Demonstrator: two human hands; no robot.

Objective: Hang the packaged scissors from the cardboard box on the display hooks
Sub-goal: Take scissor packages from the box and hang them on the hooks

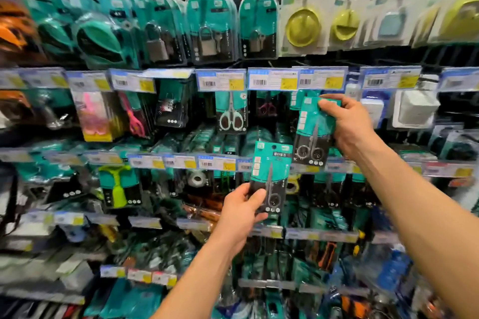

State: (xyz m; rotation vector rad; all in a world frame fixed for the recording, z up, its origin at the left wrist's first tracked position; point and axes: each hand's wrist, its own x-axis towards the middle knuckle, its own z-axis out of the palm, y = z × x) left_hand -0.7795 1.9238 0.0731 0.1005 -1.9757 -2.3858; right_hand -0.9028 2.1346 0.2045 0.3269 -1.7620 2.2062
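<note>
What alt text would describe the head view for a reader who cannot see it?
The right hand holds one pack of scissors up at a store display; the left hand holds a second pack lower. Padlocks and other scissors hang around them.

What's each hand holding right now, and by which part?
The left hand grips the lower scissors pack by its dark bottom end; the right hand pinches the upper scissors pack by its teal top.

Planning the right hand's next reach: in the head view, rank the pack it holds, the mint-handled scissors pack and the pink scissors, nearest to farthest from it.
1. The black-handled scissors pack, gripped by the right hand itself.
2. The mint-handled scissors pack, hanging to the left, same row.
3. The pink scissors, far left of that row.
</note>
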